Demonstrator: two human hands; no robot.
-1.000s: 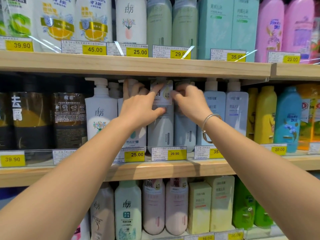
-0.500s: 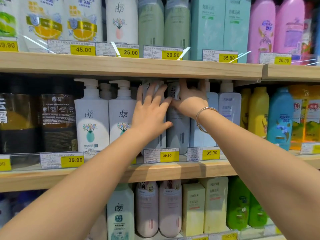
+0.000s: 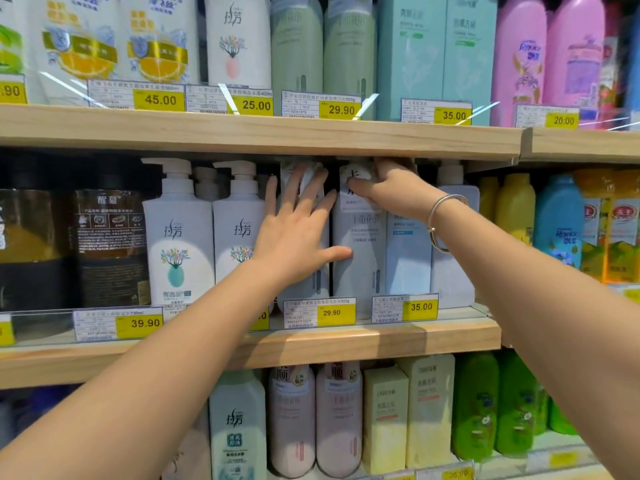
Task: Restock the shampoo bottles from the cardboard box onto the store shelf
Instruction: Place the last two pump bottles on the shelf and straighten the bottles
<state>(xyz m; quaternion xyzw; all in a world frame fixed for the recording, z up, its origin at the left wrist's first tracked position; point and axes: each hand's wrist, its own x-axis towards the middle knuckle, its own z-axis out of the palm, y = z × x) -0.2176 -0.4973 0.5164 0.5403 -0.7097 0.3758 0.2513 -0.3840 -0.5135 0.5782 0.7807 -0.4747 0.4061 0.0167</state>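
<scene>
Two tall grey-blue shampoo bottles stand side by side on the middle wooden shelf (image 3: 381, 337), above the 29.90 tag. My left hand (image 3: 298, 230) lies flat on the left bottle (image 3: 320, 282) with fingers straight and spread, and its thumb reaches onto the right bottle (image 3: 360, 244). My right hand (image 3: 391, 192) grips the top of the right bottle just under the upper shelf board, thumb across the front label and fingers curled over the cap. The cardboard box is out of view.
White pump bottles (image 3: 178, 237) stand left of the grey ones, pale blue pump bottles (image 3: 408, 261) right. Dark bottles (image 3: 110, 244) fill the far left, yellow and blue ones (image 3: 557, 220) the far right. The upper shelf board (image 3: 263, 133) hangs low over the bottle tops.
My left hand has let go of the bottle's neck label and spread flat on the left bottle. My right hand has moved up over the right bottle's top. The view drifted right.
</scene>
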